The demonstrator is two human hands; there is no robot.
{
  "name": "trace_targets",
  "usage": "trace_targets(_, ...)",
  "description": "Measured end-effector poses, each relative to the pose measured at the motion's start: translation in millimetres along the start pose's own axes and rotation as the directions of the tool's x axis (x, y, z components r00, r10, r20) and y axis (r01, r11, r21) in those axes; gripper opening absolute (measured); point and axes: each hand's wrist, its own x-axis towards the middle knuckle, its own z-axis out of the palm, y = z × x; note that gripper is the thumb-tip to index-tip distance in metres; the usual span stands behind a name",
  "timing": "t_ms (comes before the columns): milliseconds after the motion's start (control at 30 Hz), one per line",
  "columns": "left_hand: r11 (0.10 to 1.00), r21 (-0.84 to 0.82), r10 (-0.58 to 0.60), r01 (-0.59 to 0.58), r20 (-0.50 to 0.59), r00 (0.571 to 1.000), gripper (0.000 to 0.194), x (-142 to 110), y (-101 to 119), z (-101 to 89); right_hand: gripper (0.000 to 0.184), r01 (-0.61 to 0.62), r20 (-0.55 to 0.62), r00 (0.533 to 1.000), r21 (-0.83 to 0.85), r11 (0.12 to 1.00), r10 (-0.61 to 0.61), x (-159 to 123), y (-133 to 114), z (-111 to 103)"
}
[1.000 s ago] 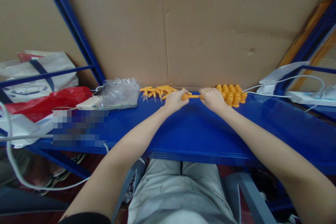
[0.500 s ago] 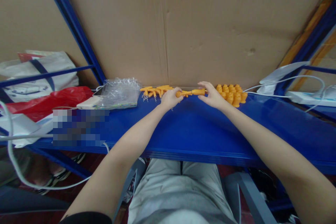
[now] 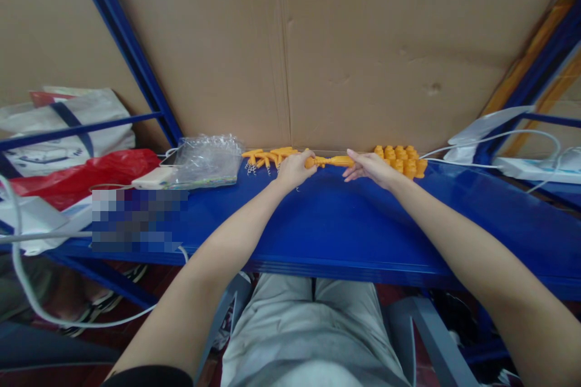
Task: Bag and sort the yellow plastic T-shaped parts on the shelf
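- Hands meet at the far edge of the glossy blue tabletop [image 3: 336, 224], close against the brown cardboard sheet [image 3: 345, 42] that stands behind it.
- The left hand [image 3: 293, 170] is curled into a fist around the left end of a slim orange plastic rod-shaped piece [image 3: 330, 161], which lies level just above the tabletop.
- The right hand [image 3: 370, 166] pinches the rod's right end between thumb and fingertips, the other fingers loosely spread.
- Just beside the right hand, along the far edge, stands a tight cluster of small orange plastic caps [image 3: 402, 160].
- Left of the left hand lies a heap of orange plastic pieces with small metal springs [image 3: 265, 158].
- Further left along that edge rests a crumpled clear plastic bag [image 3: 206, 160], then a red plastic bag [image 3: 86, 172].
- White cables [image 3: 494, 136] run toward the far right corner.
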Motion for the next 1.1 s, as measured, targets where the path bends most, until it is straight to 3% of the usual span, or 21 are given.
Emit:
trace_targets(200,1.0,0.002,0.01,-0.01,0.017,1.0,0.03,-2.5,7.9,-1.3,0.069,-0.125,-0.053,0.991,-0.088,0.988,0.121,-3.1,-5.7,-1.4)
trace_targets(367,0.999,-0.015,-0.033,0.034,0.025,0.999,0.031,-1.9,8.1,-1.9,0.087,-0.174,0.104,0.976,-0.142,0.974,0.189,-0.5,-7.0,-11.5)
trace_targets(433,0.999,-0.026,-0.033,0.034,0.022,0.999,0.031,-1.2,6.8,-1.9,0.074,-0.103,0.17,0.978,-0.121,0.987,0.123,-0.3,-6.6,-18.0)
trace_targets(533,0.999,-0.022,-0.024,0.024,0.024,0.999,0.031,-0.5,5.1,-1.2,0.036,0.011,0.198,0.98,-0.096,0.995,0.009,-1.5,-4.7,-26.2)
trace_targets(733,1.0,0.004,-0.012,0.012,0.01,1.0,0.029,-2.3,5.8,-0.5,0.013,0.015,0.139,0.99,-0.088,0.996,-0.002,-3.8,-2.9,-25.2)
trace_targets(967,1.0,0.025,-0.011,0.01,0.011,1.0,0.03,-4.1,12.6,-8.1,0.053,-0.067,0.059,0.996,-0.088,0.994,0.072,-1.4,-2.6,-13.2)
trace_targets(1100,0.999,0.024,-0.029,0.029,0.001,1.0,0.031,-3.5,12.3,-8.6,0.065,-0.116,0.035,0.992,-0.162,0.98,0.123,-1.2,-3.3,-8.8)
